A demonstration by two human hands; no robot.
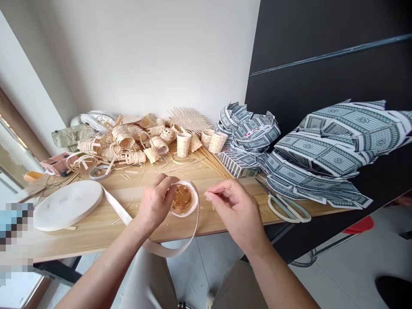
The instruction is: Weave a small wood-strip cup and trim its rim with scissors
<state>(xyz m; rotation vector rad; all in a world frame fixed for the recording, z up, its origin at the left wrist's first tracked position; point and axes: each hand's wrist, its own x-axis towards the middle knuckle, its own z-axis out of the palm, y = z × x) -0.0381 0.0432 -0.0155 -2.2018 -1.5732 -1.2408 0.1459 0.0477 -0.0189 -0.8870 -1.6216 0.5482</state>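
Note:
My left hand [157, 197] is closed on the rim of a small woven basket [183, 199], its mouth tipped toward me. White fabric tape [192, 234] runs around that rim and hangs in a loop below it. The tape trails left to a large flat roll [69, 204] on the table. To the right of the basket, my right hand [236, 210] pinches a thin, needle-like piece [227, 189] between thumb and forefinger. Any thread on it is too fine to make out.
Several woven baskets [183, 145] and loose strips pile up along the wall. A tape ring [99, 171] lies at left. White-handled scissors [289, 209] rest near the right front edge, beside folded-card constructions [318, 150]. Thin sticks [219, 162] lie behind my hands.

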